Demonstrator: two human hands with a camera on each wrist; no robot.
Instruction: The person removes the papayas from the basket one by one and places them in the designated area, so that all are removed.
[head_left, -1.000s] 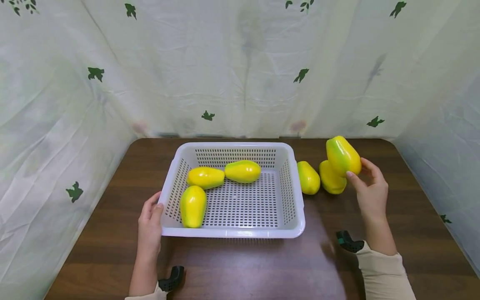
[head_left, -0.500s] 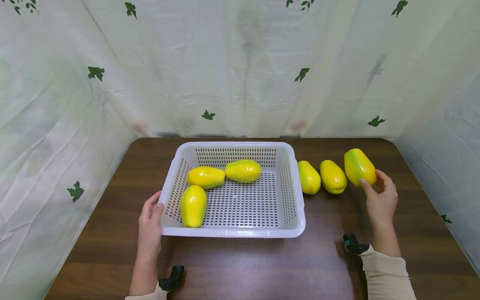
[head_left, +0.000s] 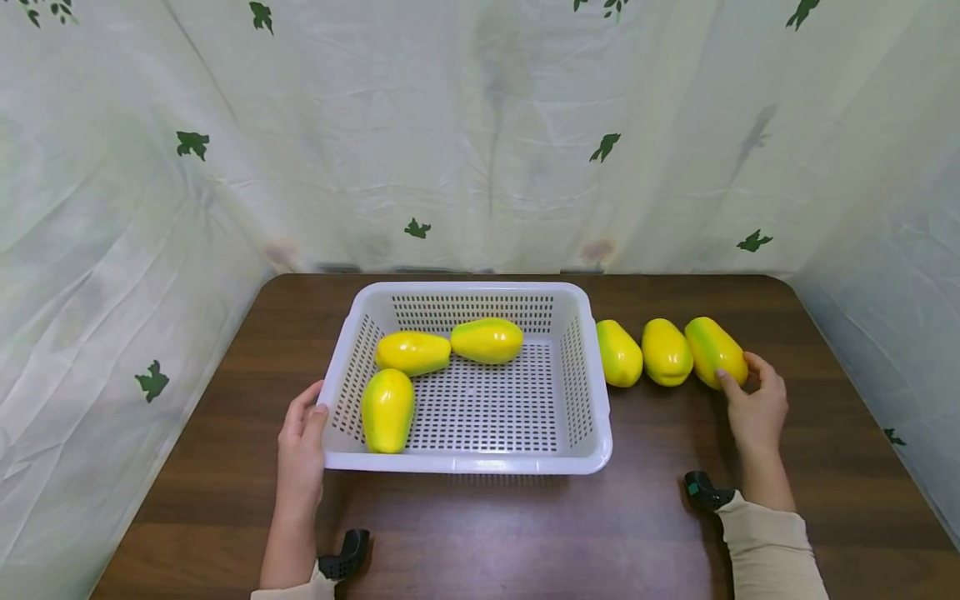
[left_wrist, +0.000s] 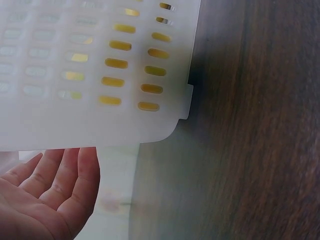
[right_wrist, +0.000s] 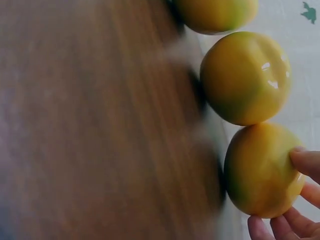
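Note:
A white perforated plastic basket (head_left: 465,463) stands on the table, and my left hand (head_left: 302,442) grips its left rim, thumb on the outside edge. In the left wrist view, the fingers (left_wrist: 88,175) reach up to that rim. Inside the basket lie three yellow papayas, one of them a papaya (head_left: 387,412) near the front left. At the right, my right hand (head_left: 757,408) holds a yellow-green papaya (head_left: 712,350) between thumb and fingers, low at the table. It touches the middle papaya (right_wrist: 245,77) in the right wrist view.
Just right of the basket, another papaya (head_left: 619,354) lies against its wall, first in a row of three. The dark wooden table (head_left: 480,542) ends at a pale curtain (head_left: 510,167) with green leaf-like shapes, which also hangs along both sides.
My right hand has moved right and down with its papaya, from over the middle papaya to a spot beside it. My left hand and the basket have stayed put.

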